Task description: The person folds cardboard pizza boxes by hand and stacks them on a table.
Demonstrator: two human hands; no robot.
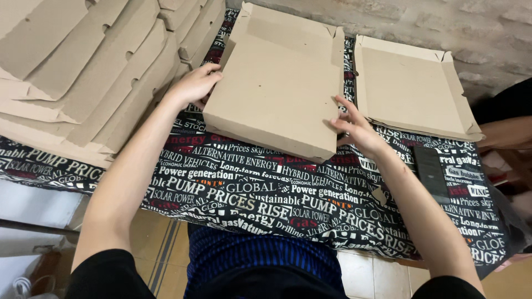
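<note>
Black cloth printed all over with white and red lettering covers the surface (266, 199); rough pale wall behind.

Folded brown cardboard box (277, 88) sits centre on the cloth, flat, lid side up, near edge slightly raised toward the viewer. Left hand (194, 84) is on the box's left edge; its fingers (209, 71) are curled together against the side wall, thumb underneath not visible. Right hand (357, 128) is at the box's right near corner; its fingers (344, 105) are spread apart, tips touching the side wall, not wrapped around it.

Just beyond the right fingers: a second box (410, 88), open tray with upright flaps, lying just beside the first. Beyond the left fingers: a slanted stack of flat cardboard blanks (83, 72), overlapping. Near the right wrist, a dark flat rectangular object (431, 171) on the cloth; kind not discernible. Another person's arm (504, 133) at the far right edge.
</note>
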